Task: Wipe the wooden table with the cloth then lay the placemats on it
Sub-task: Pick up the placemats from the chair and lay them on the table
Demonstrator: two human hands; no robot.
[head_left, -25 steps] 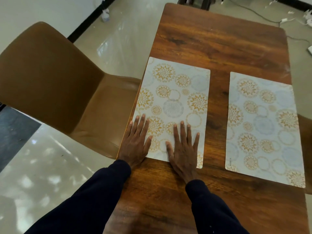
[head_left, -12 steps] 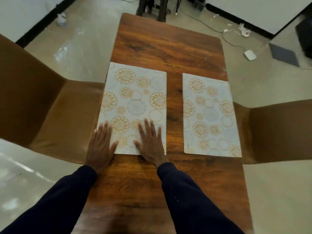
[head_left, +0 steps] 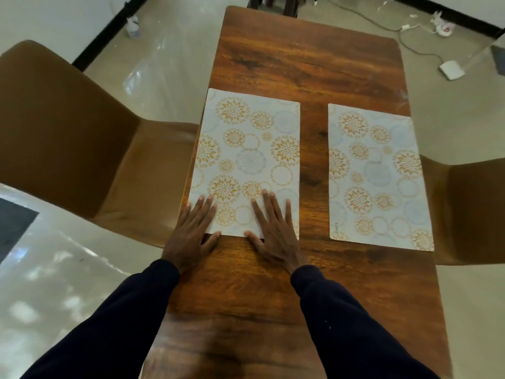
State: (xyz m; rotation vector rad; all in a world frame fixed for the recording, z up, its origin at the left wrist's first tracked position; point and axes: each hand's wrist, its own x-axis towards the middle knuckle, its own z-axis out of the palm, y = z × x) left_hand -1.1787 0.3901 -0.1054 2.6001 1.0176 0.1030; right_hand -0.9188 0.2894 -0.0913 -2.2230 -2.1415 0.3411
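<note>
both palms flat on the left placemat

the left hand [head_left: 191, 231] and right hand [head_left: 273, 231] lie flat, fingers straight and slightly spread, pressing the 6 o'clock end of the left placemat [head_left: 246, 149]. that mat lies along the wooden table's [head_left: 300, 58] 9 o'clock edge. the right placemat [head_left: 377, 176] lies at 3 o'clock, apart from it. the mats look thin, light and flexible (probably vinyl, though the view can't confirm it) and likely to slide on the smooth top, so flat-palm nudges or a corner pinch suit them. against a second ago, both hands sit slightly nearer 6 o'clock, and the mat appears unmoved.
</note>
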